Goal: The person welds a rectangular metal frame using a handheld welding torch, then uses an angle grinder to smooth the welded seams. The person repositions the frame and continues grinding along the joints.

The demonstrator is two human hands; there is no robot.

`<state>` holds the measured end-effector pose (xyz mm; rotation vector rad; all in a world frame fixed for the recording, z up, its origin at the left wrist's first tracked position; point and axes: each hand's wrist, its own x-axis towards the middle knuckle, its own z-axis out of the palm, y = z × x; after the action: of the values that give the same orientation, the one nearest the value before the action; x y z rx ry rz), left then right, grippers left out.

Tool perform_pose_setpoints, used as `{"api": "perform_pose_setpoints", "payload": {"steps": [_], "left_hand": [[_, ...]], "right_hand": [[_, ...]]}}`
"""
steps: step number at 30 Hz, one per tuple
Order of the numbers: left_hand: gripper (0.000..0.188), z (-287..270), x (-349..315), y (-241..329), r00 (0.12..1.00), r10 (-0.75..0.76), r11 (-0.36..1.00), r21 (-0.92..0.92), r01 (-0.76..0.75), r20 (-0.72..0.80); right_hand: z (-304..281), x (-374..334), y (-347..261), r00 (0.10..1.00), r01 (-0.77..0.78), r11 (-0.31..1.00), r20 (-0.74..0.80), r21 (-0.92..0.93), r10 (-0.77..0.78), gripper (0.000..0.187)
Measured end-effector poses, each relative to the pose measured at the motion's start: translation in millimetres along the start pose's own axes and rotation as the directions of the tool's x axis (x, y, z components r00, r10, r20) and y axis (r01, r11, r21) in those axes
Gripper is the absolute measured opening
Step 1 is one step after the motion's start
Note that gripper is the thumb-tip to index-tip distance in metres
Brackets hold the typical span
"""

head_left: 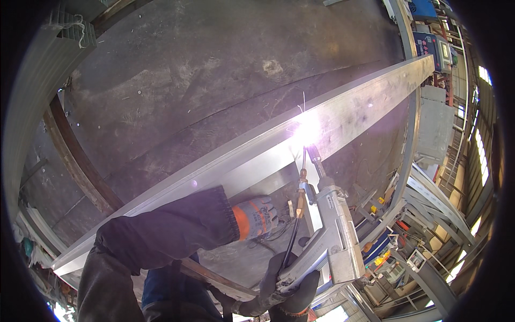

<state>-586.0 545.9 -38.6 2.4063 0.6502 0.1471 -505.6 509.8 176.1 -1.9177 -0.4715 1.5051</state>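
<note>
A long grey metal beam [375,99] runs diagonally from lower left to upper right. A glaring white spot with thin sparks burns on its near side. Just below that glare is the nozzle of a handheld welding gun [338,220], with a thin wire-feed tube [302,198] along its left side. My right hand [292,292], in a dark glove, grips the gun's handle near the bottom. My left hand [257,217] wears a grey and orange glove, and its fingers are curled beside the beam's near side. Whatever they may hold is hidden.
A dark, scuffed metal surface [214,70] lies under the beam. Rusty metal bars [80,155] cross at left. Stacked grey profiles [40,91] stand at far left. Blue machines [426,45] with a panel stand at upper right. Metal sections and tools [383,260] crowd the lower right.
</note>
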Motion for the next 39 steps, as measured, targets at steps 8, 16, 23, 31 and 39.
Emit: {"api": "perform_pose_setpoints", "payload": {"steps": [8, 16, 23, 31, 39], "left_hand": [[0.026, 11, 0, 4, 0.992, -0.02, 0.996, -0.083, 0.01, -0.122], [0.025, 17, 0, 4, 0.953, -0.089, 0.995, -0.069, 0.072, -0.29], [0.023, 2, -5, 1, 0.985, -0.017, 0.998, 0.064, 0.028, -0.17], [0.023, 1, -6, 1, 0.986, -0.017, 0.999, 0.044, 0.025, -0.165], [0.024, 3, -8, -2, 0.975, -0.003, 0.999, 0.037, 0.011, -0.222]], "right_hand": [[-11, 0, 12, 0.989, -0.072, 0.997, -0.131, 0.001, 0.071, 0.088], [-46, -3, 3, 0.967, 0.109, 0.822, 0.251, -0.559, 0.042, 0.039], [-64, -11, 21, 0.899, 0.43, -0.071, 0.435, -0.9, -0.062, 0.027], [-46, -18, 14, 0.902, 0.413, -0.177, 0.427, -0.893, -0.053, 0.035], [-59, -21, 4, 0.871, 0.46, 0.352, 0.491, -0.815, -0.001, 0.023]]}}
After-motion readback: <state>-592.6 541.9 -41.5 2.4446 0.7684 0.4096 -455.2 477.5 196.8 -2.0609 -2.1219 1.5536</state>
